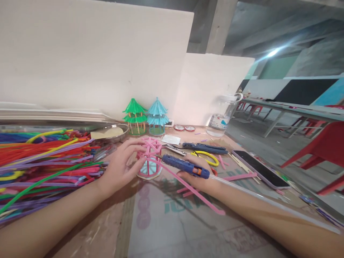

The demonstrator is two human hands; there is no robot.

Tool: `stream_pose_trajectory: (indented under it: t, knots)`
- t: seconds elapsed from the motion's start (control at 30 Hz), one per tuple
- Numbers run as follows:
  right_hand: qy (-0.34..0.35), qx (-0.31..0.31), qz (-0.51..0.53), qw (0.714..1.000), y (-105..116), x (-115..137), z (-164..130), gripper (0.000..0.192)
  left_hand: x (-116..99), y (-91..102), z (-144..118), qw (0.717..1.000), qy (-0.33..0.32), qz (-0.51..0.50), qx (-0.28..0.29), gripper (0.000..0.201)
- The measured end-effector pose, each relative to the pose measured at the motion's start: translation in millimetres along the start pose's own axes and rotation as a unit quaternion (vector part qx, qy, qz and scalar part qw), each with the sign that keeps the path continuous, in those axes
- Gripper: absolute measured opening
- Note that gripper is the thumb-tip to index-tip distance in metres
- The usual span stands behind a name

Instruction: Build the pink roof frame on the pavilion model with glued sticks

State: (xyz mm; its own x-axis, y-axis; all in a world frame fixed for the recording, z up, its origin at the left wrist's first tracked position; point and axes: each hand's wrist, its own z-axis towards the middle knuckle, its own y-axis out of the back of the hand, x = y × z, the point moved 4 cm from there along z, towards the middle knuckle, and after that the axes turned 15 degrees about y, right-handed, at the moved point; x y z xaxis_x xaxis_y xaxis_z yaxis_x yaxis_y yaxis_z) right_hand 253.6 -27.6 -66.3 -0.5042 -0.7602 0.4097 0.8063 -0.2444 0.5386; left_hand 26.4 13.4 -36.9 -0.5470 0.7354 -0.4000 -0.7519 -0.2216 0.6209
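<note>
A: Holding steady: left hand (120, 166), grip spread, fingertips resting on a small pink frame model (149, 157). The model sits mid-tabletop (161, 229) on a round pale blue base; ribs meet at the top like a dome. One long pink stem (188, 188) trails from it toward the near edge.

B: Right hand?

A: Right hand (196, 175), grip pressed around a blue glue gun (185, 166), nozzle touching the model's side. A clear glue stick (268, 202) juts from the gun's rear, along the forearm.

B: Surroundings?

A: Left: a heap of coloured stems (40, 165), too many to count, just beside the left wrist. A metal dish (113, 132) behind the heap. Against the white board (107, 61), two finished pavilions: one green (135, 116), one light blue (157, 116). Two small round tins (184, 128) to their right, then one clear plastic jug (224, 116). Behind the right hand: one blue-handled tool (205, 148), one yellow loop (206, 157), loose pink offcuts (236, 176). One phone (259, 168) lies flat, screen dark, at the right edge.

B: Obstructions?

A: Nothing lies between hands and model. Red chairs (322, 150) stand beyond the tabletop.
</note>
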Motion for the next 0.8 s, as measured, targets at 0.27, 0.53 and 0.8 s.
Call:
stream_pose_trajectory:
  t: [0.27, 0.53, 0.8]
  knots:
    - [-0.012, -0.006, -0.001, 1.000, 3.0, -1.8, -0.3, 0.039, -0.4, 0.6, 2.0, 1.000, -0.011, -0.006, -0.013, 0.007]
    - [-0.042, 0.008, -0.026, 0.999, 1.9, -5.3, -1.3, 0.032, 4.4, -1.5, 1.4, 0.999, -0.036, -0.001, -0.024, 0.005]
    - [-0.071, 0.018, -0.040, 0.997, 1.2, -5.5, 1.1, 0.030, 3.4, -1.7, 0.8, 0.998, -0.053, -0.001, -0.033, 0.005]
